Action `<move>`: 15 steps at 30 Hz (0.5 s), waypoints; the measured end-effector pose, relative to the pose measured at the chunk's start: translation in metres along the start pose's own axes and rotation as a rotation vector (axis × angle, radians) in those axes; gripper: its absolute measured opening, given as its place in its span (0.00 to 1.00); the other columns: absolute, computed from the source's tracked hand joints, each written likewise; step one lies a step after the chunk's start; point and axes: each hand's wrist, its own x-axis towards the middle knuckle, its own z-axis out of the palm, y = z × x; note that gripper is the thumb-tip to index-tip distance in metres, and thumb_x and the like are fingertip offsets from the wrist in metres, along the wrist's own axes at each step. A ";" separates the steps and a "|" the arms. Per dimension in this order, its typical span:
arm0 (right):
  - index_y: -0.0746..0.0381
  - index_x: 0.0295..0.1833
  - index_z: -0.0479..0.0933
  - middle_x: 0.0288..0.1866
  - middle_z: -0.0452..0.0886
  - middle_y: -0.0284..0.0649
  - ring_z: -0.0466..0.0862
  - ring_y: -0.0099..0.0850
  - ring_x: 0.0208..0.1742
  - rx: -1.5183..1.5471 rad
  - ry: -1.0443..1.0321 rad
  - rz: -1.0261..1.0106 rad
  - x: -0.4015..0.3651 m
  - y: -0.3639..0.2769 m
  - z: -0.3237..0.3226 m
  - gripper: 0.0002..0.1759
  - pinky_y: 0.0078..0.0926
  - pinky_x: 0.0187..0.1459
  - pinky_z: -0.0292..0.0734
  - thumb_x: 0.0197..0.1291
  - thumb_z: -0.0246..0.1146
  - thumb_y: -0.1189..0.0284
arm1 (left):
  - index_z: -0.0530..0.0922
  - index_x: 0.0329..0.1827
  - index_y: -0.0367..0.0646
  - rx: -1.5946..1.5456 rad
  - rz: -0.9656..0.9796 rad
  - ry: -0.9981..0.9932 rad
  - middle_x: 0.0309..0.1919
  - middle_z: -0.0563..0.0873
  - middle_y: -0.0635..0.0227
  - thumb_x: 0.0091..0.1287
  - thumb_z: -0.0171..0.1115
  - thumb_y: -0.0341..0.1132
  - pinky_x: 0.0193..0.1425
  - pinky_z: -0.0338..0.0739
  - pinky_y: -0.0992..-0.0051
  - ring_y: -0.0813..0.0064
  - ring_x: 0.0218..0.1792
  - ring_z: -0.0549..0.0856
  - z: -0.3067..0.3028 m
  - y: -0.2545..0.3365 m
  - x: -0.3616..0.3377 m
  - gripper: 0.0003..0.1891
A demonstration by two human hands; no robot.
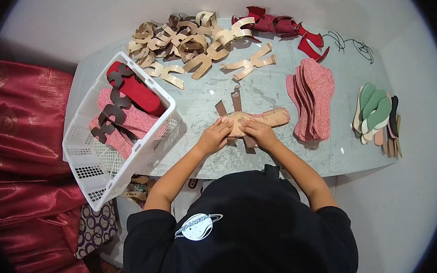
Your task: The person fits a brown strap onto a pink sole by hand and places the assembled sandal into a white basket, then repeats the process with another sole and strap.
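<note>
A tan, patterned shoe sole [278,116] with a pinkish edge lies on the table in front of me, its narrow end pointing right. Brown strap ends [236,100] stick out from under its wide end, on the far and near sides. My left hand [216,136] grips the left tip of the sole, fingers bent over the edge. Just beside it, my right hand [259,132] holds the middle of the wide part, its fingertips pressed on the surface. What the thumbs and the underside are doing is hidden.
A white plastic basket [129,168] at left holds red and pink soles and dark straps. Gold cut straps [205,61] and red straps [284,26] pile at the back. Pink soles [312,99] are stacked at right, beyond them green and other insoles [376,105] and black cord [362,49].
</note>
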 end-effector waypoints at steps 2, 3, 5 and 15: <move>0.60 0.41 0.79 0.43 0.81 0.41 0.81 0.37 0.47 0.018 0.012 -0.009 0.003 -0.002 -0.003 0.12 0.32 0.52 0.76 0.48 0.61 0.76 | 0.76 0.42 0.39 -0.119 -0.103 0.059 0.52 0.80 0.62 0.52 0.69 0.37 0.59 0.73 0.65 0.61 0.54 0.78 -0.001 0.002 -0.001 0.17; 0.60 0.41 0.79 0.43 0.81 0.41 0.81 0.37 0.47 0.018 0.017 -0.010 0.003 -0.001 -0.002 0.12 0.32 0.52 0.76 0.48 0.61 0.76 | 0.76 0.42 0.39 -0.116 -0.101 0.057 0.52 0.80 0.62 0.52 0.69 0.37 0.59 0.73 0.65 0.61 0.54 0.78 -0.001 0.002 -0.001 0.17; 0.61 0.41 0.79 0.42 0.81 0.40 0.81 0.37 0.47 0.016 0.018 -0.025 0.005 -0.001 -0.003 0.12 0.33 0.52 0.76 0.48 0.61 0.75 | 0.76 0.33 0.39 -0.240 -0.169 0.104 0.51 0.80 0.61 0.54 0.67 0.40 0.54 0.75 0.68 0.60 0.52 0.79 -0.004 0.006 0.001 0.14; 0.61 0.42 0.79 0.43 0.81 0.40 0.80 0.38 0.49 0.070 0.030 0.042 0.002 -0.004 -0.001 0.13 0.34 0.55 0.74 0.48 0.62 0.75 | 0.80 0.46 0.38 -0.510 -0.399 0.167 0.49 0.82 0.59 0.50 0.72 0.39 0.54 0.75 0.72 0.63 0.53 0.79 0.001 0.015 0.004 0.22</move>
